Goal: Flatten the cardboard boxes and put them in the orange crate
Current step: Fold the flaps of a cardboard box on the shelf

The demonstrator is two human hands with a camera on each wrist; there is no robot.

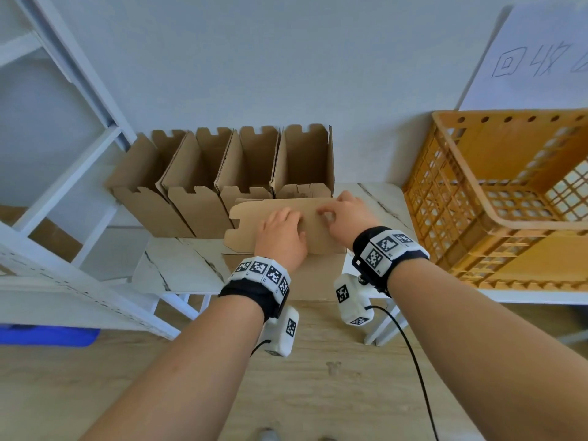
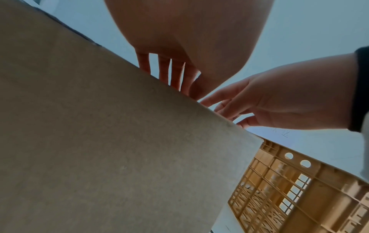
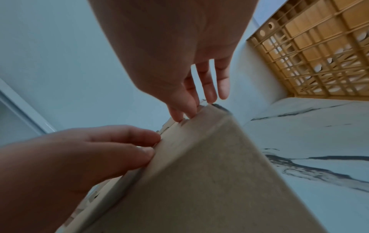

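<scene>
Four open boxes (image 1: 222, 183) stand in a row at the back of the desk (image 1: 178, 265), against the wall, left of the crate (image 1: 496, 198). Each is brown corrugated cardboard, with notched flaps up and its open top facing the camera. A fifth box (image 1: 280, 224) sits in front of the row, its top flap folded over; the rightmost open box stands directly behind it. The desk top is white with dark marble-like veins. The crate is orange plastic with lattice walls and round holes under the rim, standing right of the boxes. White metal shelving (image 1: 63, 173) stands on the far side of the boxes from the crate. A paper sheet (image 1: 534, 58) with handwriting hangs on the wall above the crate. Left hand (image 1: 281, 237) rests on the fifth box's flap, fingers curled over its edge, gripping it. Right hand (image 1: 346, 214), nearer the crate, pinches the same flap's far edge with its fingertips (image 3: 177, 116). Both wrists carry black bands with square-marker tags.
</scene>
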